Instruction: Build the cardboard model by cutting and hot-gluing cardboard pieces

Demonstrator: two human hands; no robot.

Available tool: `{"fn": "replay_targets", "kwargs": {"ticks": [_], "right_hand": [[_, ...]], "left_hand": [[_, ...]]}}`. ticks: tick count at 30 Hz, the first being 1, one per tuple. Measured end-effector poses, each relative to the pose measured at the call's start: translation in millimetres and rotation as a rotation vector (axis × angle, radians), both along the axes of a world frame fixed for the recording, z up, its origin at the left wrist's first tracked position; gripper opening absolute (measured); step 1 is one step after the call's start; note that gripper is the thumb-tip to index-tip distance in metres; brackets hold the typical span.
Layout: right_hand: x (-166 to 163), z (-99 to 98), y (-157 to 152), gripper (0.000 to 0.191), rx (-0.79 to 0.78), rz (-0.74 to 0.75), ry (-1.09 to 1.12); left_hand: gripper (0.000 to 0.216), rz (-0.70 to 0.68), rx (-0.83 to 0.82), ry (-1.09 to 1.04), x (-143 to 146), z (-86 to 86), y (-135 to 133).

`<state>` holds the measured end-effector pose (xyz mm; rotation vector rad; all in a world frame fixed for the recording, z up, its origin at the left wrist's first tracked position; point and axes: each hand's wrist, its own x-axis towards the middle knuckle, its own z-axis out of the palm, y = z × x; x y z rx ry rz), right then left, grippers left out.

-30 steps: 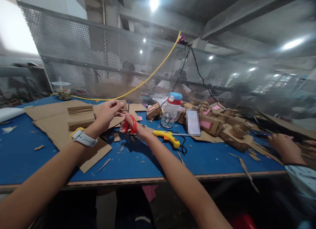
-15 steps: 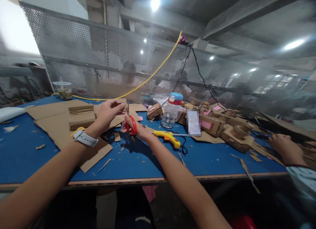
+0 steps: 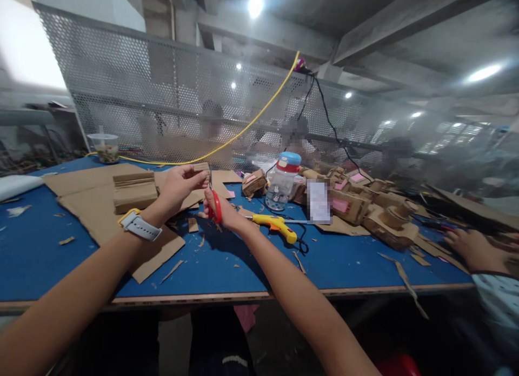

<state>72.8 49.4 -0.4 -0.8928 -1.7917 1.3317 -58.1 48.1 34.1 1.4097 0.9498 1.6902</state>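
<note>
The left hand pinched a small cardboard piece, while the right hand, just below it, gripped red-handled scissors, blades at the piece's edge. A yellow glue gun lay on the blue bench right of the right hand; a clear bottle stood beyond. A folded cardboard block sat left of the left hand.

Place: looked like a craft workshop.
Surface: blue bench was strewn with cardboard scraps.
Tools: yellow glue gun, red-handled scissors were out.
Behind: perforated metal screen stood.
Overhead: concrete beams ran.
</note>
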Motion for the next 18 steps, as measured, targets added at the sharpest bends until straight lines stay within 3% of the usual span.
{"fn": "replay_targets", "kwargs": {"ticks": [18], "right_hand": [[3.4, 6.7, -6.0, 0.049, 0.007, 0.023, -0.011]], "left_hand": [[0.031, -0.005, 0.025, 0.018, -2.7, 0.4, -0.7]]}}
